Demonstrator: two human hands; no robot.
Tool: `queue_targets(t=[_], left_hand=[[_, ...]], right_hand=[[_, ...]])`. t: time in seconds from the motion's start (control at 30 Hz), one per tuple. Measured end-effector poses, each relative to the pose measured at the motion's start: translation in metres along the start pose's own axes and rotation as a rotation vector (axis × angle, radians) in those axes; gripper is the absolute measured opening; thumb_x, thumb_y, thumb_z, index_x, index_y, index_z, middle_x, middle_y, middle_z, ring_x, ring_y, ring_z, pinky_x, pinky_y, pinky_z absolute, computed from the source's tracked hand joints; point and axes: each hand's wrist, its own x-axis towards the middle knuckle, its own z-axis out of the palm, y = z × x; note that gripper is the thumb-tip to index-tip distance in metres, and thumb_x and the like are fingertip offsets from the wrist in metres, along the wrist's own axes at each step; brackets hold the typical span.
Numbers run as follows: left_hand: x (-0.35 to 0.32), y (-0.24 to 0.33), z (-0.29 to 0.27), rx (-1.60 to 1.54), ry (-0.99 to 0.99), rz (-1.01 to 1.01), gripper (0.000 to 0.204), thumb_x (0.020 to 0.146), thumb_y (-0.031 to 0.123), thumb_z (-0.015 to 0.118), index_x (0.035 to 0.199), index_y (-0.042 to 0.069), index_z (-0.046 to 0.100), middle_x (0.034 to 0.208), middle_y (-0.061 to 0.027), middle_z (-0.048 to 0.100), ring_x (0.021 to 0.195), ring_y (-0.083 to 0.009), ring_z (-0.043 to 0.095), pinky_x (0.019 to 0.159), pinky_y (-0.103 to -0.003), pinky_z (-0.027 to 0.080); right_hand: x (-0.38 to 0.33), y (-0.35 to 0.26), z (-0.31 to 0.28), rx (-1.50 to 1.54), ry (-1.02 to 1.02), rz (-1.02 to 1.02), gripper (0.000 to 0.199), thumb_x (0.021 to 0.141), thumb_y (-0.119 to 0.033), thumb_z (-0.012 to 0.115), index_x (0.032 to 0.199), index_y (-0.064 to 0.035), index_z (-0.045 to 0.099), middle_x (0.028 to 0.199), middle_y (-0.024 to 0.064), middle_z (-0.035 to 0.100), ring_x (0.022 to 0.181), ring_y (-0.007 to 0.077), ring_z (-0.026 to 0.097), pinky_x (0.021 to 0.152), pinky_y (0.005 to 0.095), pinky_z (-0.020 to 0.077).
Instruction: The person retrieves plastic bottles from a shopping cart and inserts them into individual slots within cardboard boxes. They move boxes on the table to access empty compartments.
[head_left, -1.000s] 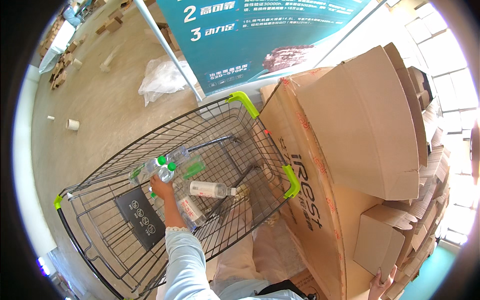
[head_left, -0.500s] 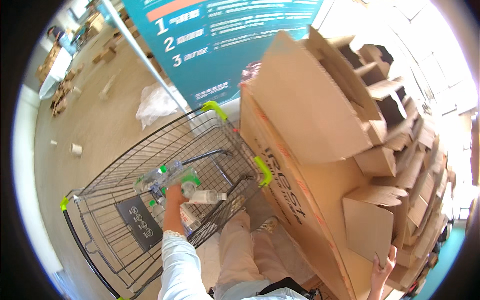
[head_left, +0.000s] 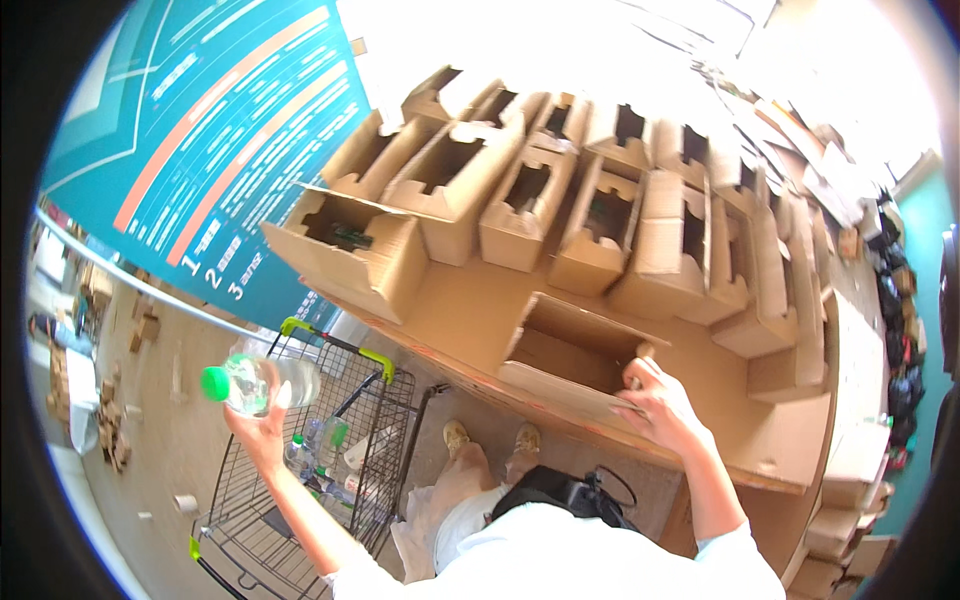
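Observation:
My left hand [head_left: 262, 435] is raised over the wire shopping cart [head_left: 376, 366], its fingers wrapped round a clear plastic bottle [head_left: 265, 385] with a green cap pointing left. Below it, several more plastic bottles [head_left: 318, 440] lie inside the cart. On the right, my right hand [head_left: 668, 405] grips the near right edge of an open cardboard box [head_left: 560, 382]. That box stands on a large flat cardboard surface [head_left: 480, 300], its top open; no contents show in the visible part of its inside.
Behind, rows of open cardboard boxes [head_left: 520, 215] crowd the surface, some with dark things inside. A blue-green printed board [head_left: 220, 150] rises at the back left. Black bags [head_left: 905, 330] line the far right. A paper roll [head_left: 186, 503] lies on the floor at left.
My left hand has come up out of the cart with a bottle. The view has swung right, bringing the box rows to the middle. My right hand still holds the box.

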Motion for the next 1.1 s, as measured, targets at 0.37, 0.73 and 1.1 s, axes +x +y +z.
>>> queue_targets(t=[0.37, 0.73, 1.1], left_hand=[[-0.021, 0.225, 0.255, -0.315, -1.004, 0.334, 0.065, 0.062, 0.024, 0.089, 0.115, 0.002, 0.059, 0.106, -0.0116, 0.068, 0.094, -0.0210, 0.067, 0.085, -0.032, 0.053], [-0.026, 0.179, 0.352, 0.643, -1.897, 0.536, 0.066, 0.058, 0.026, 0.084, 0.114, 0.000, 0.061, 0.105, -0.0212, 0.069, 0.099, -0.0352, 0.066, 0.087, -0.041, 0.053], [-0.072, 0.163, 0.384, 1.087, -1.766, 0.731, 0.025, 0.083, 0.006, 0.064, 0.105, 0.006, 0.074, 0.112, -0.0160, 0.071, 0.106, -0.0309, 0.068, 0.088, -0.039, 0.055]], right_hand=[[-0.029, 0.025, 0.009, 0.072, 0.125, -0.039, 0.011, 0.084, -0.017, 0.070, 0.083, -0.0058, 0.070, 0.098, 0.0105, 0.049, 0.097, 0.0257, 0.054, 0.076, 0.0372, 0.0514], [-0.041, 0.033, 0.026, 0.160, 0.269, -0.080, 0.015, 0.081, -0.012, 0.069, 0.071, -0.0033, 0.062, 0.094, 0.0110, 0.047, 0.097, 0.0270, 0.052, 0.073, 0.0372, 0.0519], [-0.036, 0.039, 0.027, 0.198, 0.299, -0.058, 0.010, 0.081, -0.012, 0.070, 0.075, -0.0046, 0.065, 0.098, 0.0097, 0.048, 0.097, 0.0264, 0.054, 0.074, 0.0384, 0.0521]])
